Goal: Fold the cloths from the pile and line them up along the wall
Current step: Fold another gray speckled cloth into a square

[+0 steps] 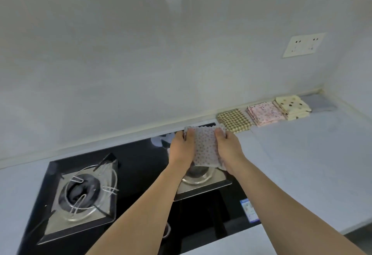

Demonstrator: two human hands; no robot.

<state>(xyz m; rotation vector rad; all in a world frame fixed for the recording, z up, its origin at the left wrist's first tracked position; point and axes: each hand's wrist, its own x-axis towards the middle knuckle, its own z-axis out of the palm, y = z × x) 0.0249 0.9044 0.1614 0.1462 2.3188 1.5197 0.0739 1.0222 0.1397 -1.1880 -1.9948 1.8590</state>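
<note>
A folded pale cloth with small dots (205, 146) is held above the black hob, near the wall. My left hand (182, 148) grips its left edge and my right hand (228, 149) grips its right edge. To the right, folded cloths lie in a row along the wall: a brown checked cloth (233, 121), a pink flowered cloth (264, 114), a cream cloth with dark spots (291, 107) and a grey cloth (320, 102) in the corner. The dotted cloth's right edge is close to the checked cloth. No pile is in view.
A black glass hob (141, 160) with two burners fills the left and middle of the counter; the left burner (82, 190) has a wire pan support. Pale countertop (314, 164) stretches right. A wall socket (304, 44) sits above the row.
</note>
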